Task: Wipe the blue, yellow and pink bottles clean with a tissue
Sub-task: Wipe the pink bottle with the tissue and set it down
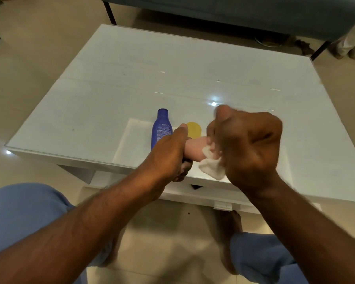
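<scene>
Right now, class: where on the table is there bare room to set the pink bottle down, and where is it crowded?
Bare room: the table's far half beyond the blue bottle, and the stretch left of it. Crowded: the near edge, where the blue bottle and yellow bottle stand close together, the left hand holds the pink bottle, and the right hand grips the tissue.

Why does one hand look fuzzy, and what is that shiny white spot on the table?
Head view: the right hand with the tissue is smeared by motion blur; the spot is lamp glare on the glossy table; the wide lens bends the table's edges.
</scene>
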A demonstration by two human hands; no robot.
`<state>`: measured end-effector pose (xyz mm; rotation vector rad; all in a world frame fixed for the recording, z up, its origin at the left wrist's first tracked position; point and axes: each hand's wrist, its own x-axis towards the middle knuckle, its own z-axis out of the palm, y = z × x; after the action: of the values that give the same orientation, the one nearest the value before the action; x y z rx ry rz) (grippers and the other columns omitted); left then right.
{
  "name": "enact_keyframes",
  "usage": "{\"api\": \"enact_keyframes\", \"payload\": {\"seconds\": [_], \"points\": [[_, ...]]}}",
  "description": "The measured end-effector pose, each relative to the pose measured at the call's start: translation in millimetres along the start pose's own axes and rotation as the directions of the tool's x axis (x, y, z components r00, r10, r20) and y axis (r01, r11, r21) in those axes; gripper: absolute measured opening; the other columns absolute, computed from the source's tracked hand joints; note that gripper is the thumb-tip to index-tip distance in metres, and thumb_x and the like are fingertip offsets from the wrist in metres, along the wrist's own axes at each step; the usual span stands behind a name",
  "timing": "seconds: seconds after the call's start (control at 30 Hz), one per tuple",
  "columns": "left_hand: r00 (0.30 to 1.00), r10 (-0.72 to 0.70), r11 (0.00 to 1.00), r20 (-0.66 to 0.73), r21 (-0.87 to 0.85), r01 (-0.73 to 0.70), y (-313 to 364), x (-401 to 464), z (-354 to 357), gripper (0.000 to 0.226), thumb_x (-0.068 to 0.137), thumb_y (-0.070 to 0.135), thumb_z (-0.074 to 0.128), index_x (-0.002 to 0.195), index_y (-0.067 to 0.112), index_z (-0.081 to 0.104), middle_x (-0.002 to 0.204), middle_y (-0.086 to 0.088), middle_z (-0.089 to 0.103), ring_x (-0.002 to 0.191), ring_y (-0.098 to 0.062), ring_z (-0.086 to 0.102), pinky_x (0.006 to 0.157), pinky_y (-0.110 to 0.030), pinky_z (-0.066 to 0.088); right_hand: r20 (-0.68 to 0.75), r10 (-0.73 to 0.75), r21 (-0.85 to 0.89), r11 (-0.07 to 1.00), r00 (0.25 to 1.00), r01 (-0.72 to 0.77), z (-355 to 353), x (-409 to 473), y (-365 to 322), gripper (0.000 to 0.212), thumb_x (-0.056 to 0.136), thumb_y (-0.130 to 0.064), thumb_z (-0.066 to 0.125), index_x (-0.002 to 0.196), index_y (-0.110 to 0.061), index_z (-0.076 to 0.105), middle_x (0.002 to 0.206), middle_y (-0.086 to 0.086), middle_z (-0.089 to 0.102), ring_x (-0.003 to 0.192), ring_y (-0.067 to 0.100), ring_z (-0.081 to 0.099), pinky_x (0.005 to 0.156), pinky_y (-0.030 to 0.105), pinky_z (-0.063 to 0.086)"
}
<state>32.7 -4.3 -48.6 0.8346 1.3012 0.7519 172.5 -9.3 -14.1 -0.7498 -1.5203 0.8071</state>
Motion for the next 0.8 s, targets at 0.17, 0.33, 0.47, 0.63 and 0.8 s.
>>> {"api": "enact_keyframes", "payload": {"seconds": [0.17, 0.33, 0.47, 0.63, 0.8], "points": [[0.999, -0.034, 0.998, 0.003, 0.06, 0.034, 8.1, -3.2, -1.7, 0.056, 0.101, 0.059, 0.033, 0.08, 0.011, 0.053, 0.038, 0.002, 0.042, 0.032, -0.007, 0.038, 0.038, -0.018, 0.035, -0.052, 0.534, 0.671, 0.644, 0.844, -0.366, -11.5, 16.8, -4.5, 0.086, 0.108, -0.057, 0.031, 0.033, -0.014, 0.042, 0.034, -0.002, 0.032, 0.036, 0.015, 0.032, 0.049, 0.021, 0.029], [0.994, 0.053, 0.981, -0.099, 0.189, -0.033, 9.1, -1.7, -2.3, 0.047, 0.102, 0.054, 0.037, 0.081, 0.018, 0.057, 0.049, 0.004, 0.053, 0.036, -0.003, 0.051, 0.039, -0.013, 0.04, -0.182, 0.813, 0.774, 0.465, 0.552, -0.429, -29.1, 19.4, 0.3, 0.073, 0.106, -0.061, 0.035, 0.05, -0.015, 0.041, 0.051, -0.002, 0.029, 0.044, 0.015, 0.031, 0.051, 0.02, 0.035], [0.991, 0.068, 0.97, -0.114, 0.241, -0.039, 7.7, -1.6, -1.3, 0.046, 0.101, 0.055, 0.038, 0.08, 0.02, 0.06, 0.051, 0.003, 0.053, 0.042, -0.004, 0.05, 0.046, -0.018, 0.042, -0.261, 0.852, 0.656, 0.502, 0.454, -0.564, -33.6, 20.0, 6.5, 0.062, 0.107, -0.056, 0.043, 0.062, -0.015, 0.055, 0.056, -0.003, 0.042, 0.047, 0.013, 0.037, 0.063, 0.022, 0.029], [0.989, 0.113, 0.96, -0.091, 0.268, -0.085, 7.3, -3.8, 0.1, 0.05, 0.102, 0.055, 0.035, 0.077, 0.02, 0.058, 0.043, 0.007, 0.045, 0.035, -0.004, 0.043, 0.051, -0.023, 0.038, -0.249, 0.748, 0.141, 0.656, 0.615, -0.741, -16.0, 12.7, 5.1, 0.045, 0.104, -0.043, 0.058, 0.065, -0.024, 0.07, 0.066, -0.008, 0.065, 0.06, 0.007, 0.061, 0.06, 0.025, 0.049], [0.98, 0.173, 0.957, -0.097, 0.252, -0.144, 8.2, -3.8, -2.3, 0.049, 0.103, 0.054, 0.036, 0.072, 0.022, 0.056, 0.046, 0.008, 0.05, 0.04, -0.002, 0.049, 0.048, -0.021, 0.044, -0.057, 0.663, -0.351, 0.686, 0.746, -0.637, -4.6, 6.1, 6.5, 0.029, 0.102, -0.036, 0.06, 0.081, -0.029, 0.079, 0.087, -0.023, 0.076, 0.08, -0.008, 0.069, 0.063, 0.01, 0.049]]}}
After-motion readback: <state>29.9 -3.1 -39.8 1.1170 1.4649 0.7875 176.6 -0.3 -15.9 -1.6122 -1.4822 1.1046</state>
